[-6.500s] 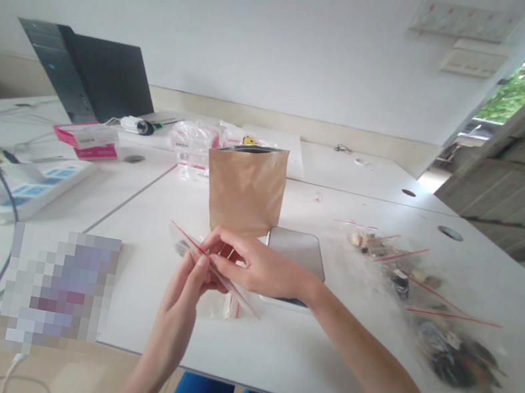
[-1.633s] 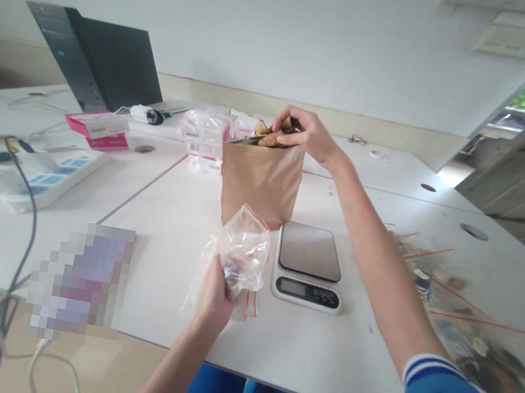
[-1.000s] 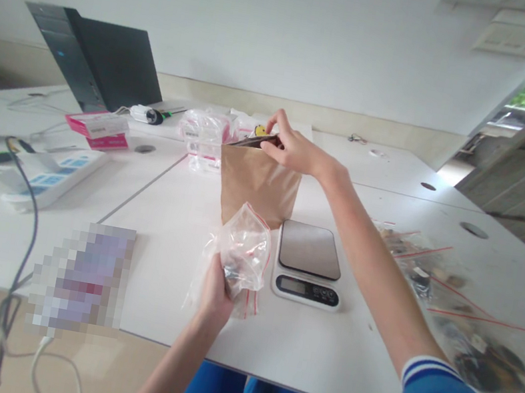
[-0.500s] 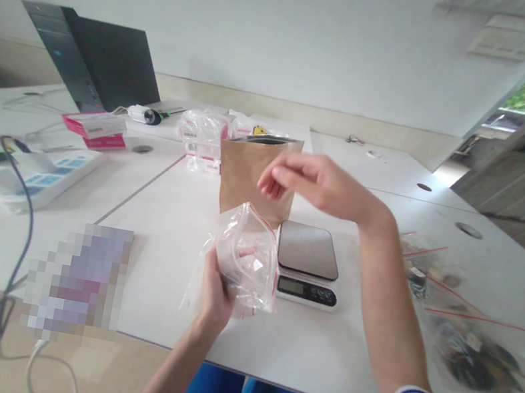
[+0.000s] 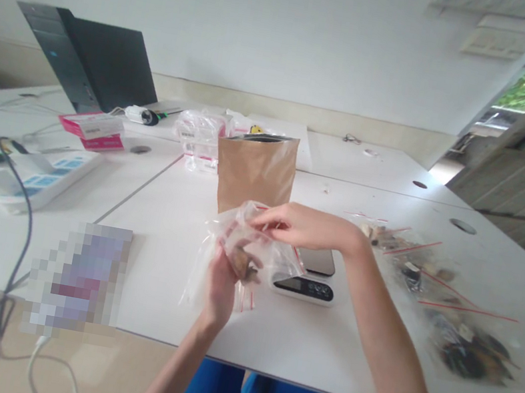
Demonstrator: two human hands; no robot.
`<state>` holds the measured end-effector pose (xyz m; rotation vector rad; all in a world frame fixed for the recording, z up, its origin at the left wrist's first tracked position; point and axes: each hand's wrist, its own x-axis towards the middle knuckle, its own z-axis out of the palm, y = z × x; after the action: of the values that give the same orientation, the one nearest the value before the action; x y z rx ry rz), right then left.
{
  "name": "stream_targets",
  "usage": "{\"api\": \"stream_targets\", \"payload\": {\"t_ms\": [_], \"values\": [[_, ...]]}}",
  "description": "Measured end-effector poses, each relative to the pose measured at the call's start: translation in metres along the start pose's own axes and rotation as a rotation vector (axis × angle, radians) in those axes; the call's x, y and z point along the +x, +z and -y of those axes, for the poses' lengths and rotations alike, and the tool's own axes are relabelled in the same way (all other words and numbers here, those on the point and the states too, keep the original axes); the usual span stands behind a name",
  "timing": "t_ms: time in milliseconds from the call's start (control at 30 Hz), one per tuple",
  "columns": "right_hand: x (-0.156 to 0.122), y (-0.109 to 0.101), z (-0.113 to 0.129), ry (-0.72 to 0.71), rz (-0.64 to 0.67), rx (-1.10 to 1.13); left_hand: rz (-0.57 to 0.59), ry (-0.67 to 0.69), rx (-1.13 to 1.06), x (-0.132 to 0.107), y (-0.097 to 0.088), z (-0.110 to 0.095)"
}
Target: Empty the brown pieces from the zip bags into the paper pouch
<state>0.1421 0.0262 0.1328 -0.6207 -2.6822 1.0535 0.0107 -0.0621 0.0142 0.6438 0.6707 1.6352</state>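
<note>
My left hand (image 5: 220, 291) is closed around a clear zip bag (image 5: 276, 260) with a red seal strip. Brown, dried-looking pieces (image 5: 243, 264) show through its film. My right hand (image 5: 291, 222) reaches over the bag's mouth with its fingers bent together. Whether they pinch the film or some small piece is hidden. Behind the zip bag a brown kraft paper pouch (image 5: 255, 175) stands upright with its top open. A kitchen scale (image 5: 304, 288) lies just right of the zip bag, its steel plate partly covered by my right hand and the film.
Several filled zip bags (image 5: 469, 348) lie along the right side. At left are a power strip (image 5: 55, 177), cables, a pink-and-white box (image 5: 94, 128) and a pixelated patch. Plastic-wrapped packs (image 5: 199, 138) sit behind the pouch. A black computer tower (image 5: 107, 64) stands farther back.
My right hand has come down from in front of the paper pouch to the zip bag's mouth. Brown pieces now show in the bag, whose open edge has shifted right over the scale.
</note>
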Motion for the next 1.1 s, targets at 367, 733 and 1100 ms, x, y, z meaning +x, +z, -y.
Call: {"api": "stream_targets", "payload": {"t_ms": [367,733,1100], "values": [[0.007,-0.007,-0.025,-0.008,-0.213,0.326,0.097,0.049,-0.124,-0.002,-0.006,-0.001],[0.014,0.003,-0.027,0.135,0.026,0.304,0.074,0.055,-0.037,0.007,-0.013,0.012],[0.016,0.006,-0.02,0.141,0.11,0.173,0.037,0.113,0.02,0.009,-0.01,0.014]]}}
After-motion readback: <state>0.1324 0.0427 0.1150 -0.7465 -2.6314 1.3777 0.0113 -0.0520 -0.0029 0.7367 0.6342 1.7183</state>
